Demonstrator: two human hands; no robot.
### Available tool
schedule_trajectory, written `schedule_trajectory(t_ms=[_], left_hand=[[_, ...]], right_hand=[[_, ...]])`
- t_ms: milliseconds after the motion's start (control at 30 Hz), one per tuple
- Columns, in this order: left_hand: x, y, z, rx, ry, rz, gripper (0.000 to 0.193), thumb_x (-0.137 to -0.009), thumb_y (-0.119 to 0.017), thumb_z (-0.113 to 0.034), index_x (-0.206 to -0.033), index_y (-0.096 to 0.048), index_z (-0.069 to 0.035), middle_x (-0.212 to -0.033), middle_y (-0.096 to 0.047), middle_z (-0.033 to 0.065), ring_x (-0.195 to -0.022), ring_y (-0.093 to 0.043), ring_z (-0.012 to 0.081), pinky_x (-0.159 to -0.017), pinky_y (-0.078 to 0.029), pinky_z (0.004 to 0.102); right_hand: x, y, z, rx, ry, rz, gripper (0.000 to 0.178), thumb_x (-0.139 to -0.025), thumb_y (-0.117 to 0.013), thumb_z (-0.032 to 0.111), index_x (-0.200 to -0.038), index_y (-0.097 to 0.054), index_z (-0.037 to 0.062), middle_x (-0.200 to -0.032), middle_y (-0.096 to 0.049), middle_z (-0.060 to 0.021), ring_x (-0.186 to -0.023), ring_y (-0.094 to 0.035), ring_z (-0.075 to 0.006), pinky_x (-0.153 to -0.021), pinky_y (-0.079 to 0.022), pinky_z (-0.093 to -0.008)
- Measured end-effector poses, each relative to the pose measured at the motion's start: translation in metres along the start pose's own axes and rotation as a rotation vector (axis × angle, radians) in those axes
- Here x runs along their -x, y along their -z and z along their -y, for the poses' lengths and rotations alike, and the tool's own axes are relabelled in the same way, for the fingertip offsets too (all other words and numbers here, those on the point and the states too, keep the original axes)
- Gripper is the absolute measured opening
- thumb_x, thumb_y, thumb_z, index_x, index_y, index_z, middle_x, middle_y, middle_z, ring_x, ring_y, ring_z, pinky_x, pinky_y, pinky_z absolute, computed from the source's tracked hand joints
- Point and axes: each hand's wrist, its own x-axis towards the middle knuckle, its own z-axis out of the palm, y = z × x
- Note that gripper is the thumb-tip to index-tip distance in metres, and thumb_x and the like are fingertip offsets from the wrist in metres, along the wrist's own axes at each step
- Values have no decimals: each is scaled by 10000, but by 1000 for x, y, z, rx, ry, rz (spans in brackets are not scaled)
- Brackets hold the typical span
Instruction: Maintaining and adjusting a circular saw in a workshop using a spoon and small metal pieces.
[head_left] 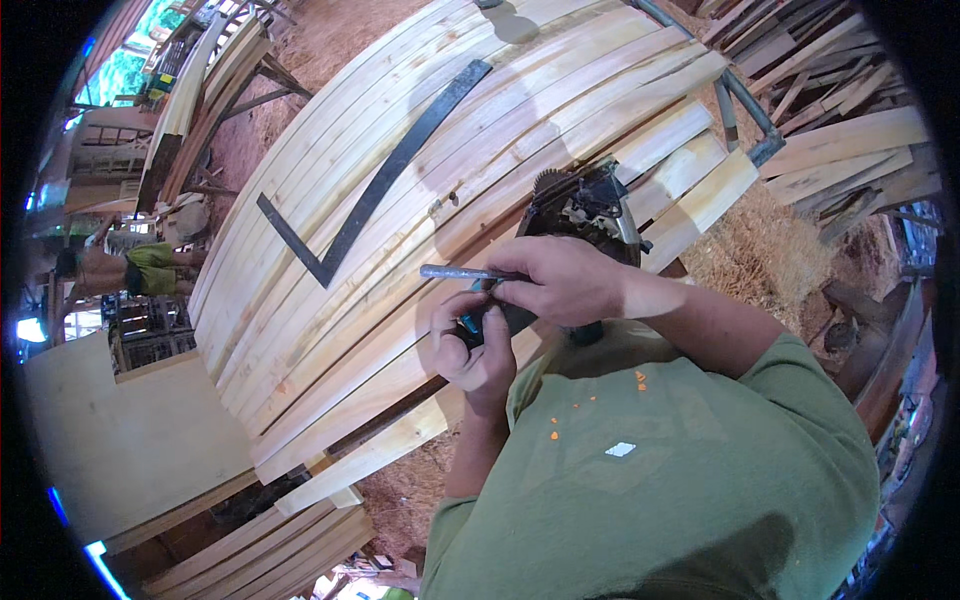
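My right hand is closed around a narrow grey metal bar, whose bare end sticks out to the left. Just below it, my left hand pinches a small blue item, mostly hidden by the fingers, so its kind is unclear. Both hands meet close in front of my green shirt, above the near boards. Right behind the right hand, a circular saw with a toothed blade rests on the planks. Farther off to the left, a dark carpenter's square lies flat across them.
Long pale planks lie side by side beneath my hands. A metal frame stands at their right end. Scrap wood is piled at the far right, with sawdust below. A light sheet sits at left; another person is beyond.
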Motion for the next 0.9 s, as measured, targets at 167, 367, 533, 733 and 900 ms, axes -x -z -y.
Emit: schedule_trajectory(t_ms=[167,367,533,733,900], left_hand=[[-4,4,-4,-102,-134,65,169,-906,-675,16,-1071,-641,32,-1082,-656,146,-1007,-635,220,-937,-508,351],[-6,5,3,-150,-301,96,170,-869,-701,16,-1024,-632,30,-1060,-655,157,-1008,-641,247,-927,-510,367],[-3,-1,-3,-69,-163,47,180,-847,-713,41,-1004,-624,43,-1058,-657,160,-1014,-644,242,-929,-516,352],[-8,-3,-3,-103,-245,-22,195,-816,-739,31,-971,-621,43,-1055,-663,158,-996,-655,249,-916,-527,345],[-15,-4,-9,-177,-421,43,287,-781,-788,42,-982,-590,-8,-1065,-661,167,-959,-670,310,-831,-561,394]], right_hand=[[0,1,2,18,-16,-3,217,-983,-631,197,-1103,-678,23,-981,-700,-189,-933,-689,-368,-818,-536,-438],[3,2,4,41,-40,17,203,-980,-637,194,-1077,-670,20,-962,-694,-192,-908,-690,-370,-787,-533,-440],[5,2,3,13,10,-20,198,-964,-653,182,-1060,-678,11,-932,-693,-187,-875,-695,-348,-771,-538,-425],[2,0,1,19,17,-10,176,-944,-671,142,-1044,-673,-3,-893,-689,-168,-814,-685,-268,-746,-539,-381],[2,-1,1,-43,-58,-21,157,-936,-681,110,-1041,-674,-6,-862,-690,-118,-790,-656,-186,-729,-532,-352]])
